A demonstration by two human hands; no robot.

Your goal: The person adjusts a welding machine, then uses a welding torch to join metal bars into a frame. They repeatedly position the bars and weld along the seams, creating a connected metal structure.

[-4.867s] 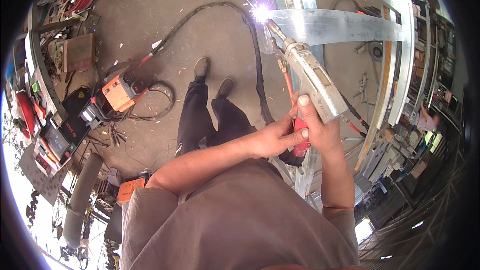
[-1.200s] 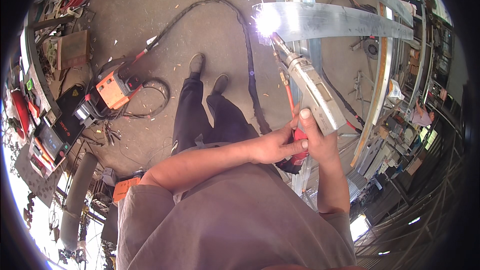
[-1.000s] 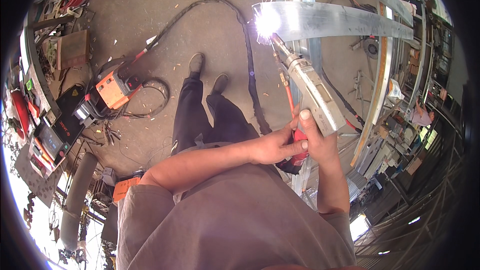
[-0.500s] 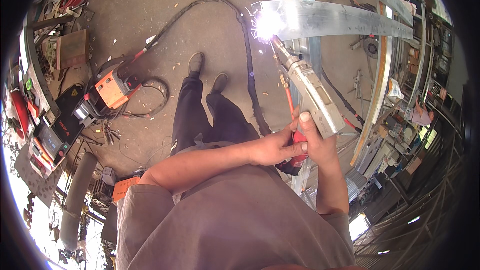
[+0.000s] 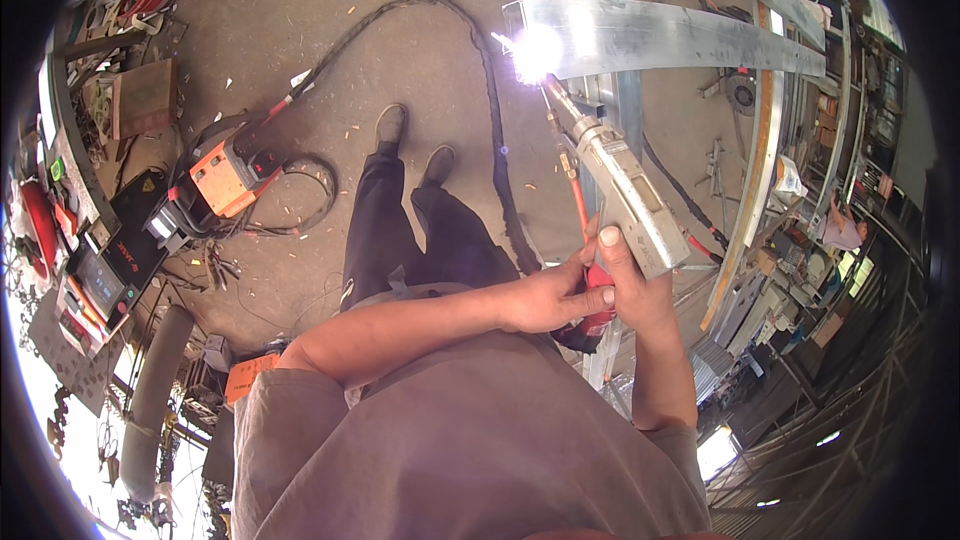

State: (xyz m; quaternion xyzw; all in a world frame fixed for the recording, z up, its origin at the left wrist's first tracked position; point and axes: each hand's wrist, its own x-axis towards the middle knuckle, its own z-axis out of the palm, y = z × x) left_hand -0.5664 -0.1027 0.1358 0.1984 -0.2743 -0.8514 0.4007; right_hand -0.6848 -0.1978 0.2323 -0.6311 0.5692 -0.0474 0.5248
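Both my hands are closed round the red grip of a hand-held welding torch [image 5: 632,195] with a pale metal body. My right hand [image 5: 640,290] wraps the grip from the right, thumb up against the body. My left hand [image 5: 550,297] clasps it from the left, its thumb meeting the right hand; some fingers are hidden. A thin copper-coloured wire-feed tube [image 5: 565,155] with a red hose runs beside the nozzle. The nozzle points up-left to a white glare at the near left end of a shiny metal beam [image 5: 690,37]. The glare hides the exact contact point.
A black cable [image 5: 497,130] loops over the floor from an orange machine [image 5: 228,180] at left. Metal rails [image 5: 745,180] stand at right, with cluttered shelves beyond. Another person [image 5: 845,230] is at far right. A long grey cylinder [image 5: 155,400] lies at lower left.
The spray of sparks round the glare has shrunk to a short streak on its left. My hands and the torch have hardly moved.
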